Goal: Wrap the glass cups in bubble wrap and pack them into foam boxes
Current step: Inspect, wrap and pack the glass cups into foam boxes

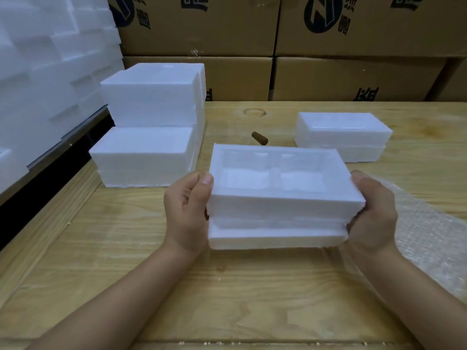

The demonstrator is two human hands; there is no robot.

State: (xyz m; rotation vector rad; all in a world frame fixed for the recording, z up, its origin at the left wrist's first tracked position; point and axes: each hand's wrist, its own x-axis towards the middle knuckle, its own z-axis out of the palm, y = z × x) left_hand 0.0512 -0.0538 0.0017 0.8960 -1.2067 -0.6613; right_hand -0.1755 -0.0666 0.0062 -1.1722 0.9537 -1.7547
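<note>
A person holds a white foam box (278,188) just above a pale wooden worktop (227,286), left hand (187,210) gripping its left end and right hand (371,213) its right end, thumbs on the upper rim. The box shows two stacked halves, the top one with a shallow recess split into two compartments. Bubble wrap (434,238) lies beside the right hand. More foam boxes (151,122) stand stacked at left, with another pair (341,137) at rear right. Cardboard cartons (353,72) behind carry a dark round logo and printed characters, too cropped to read.
</note>
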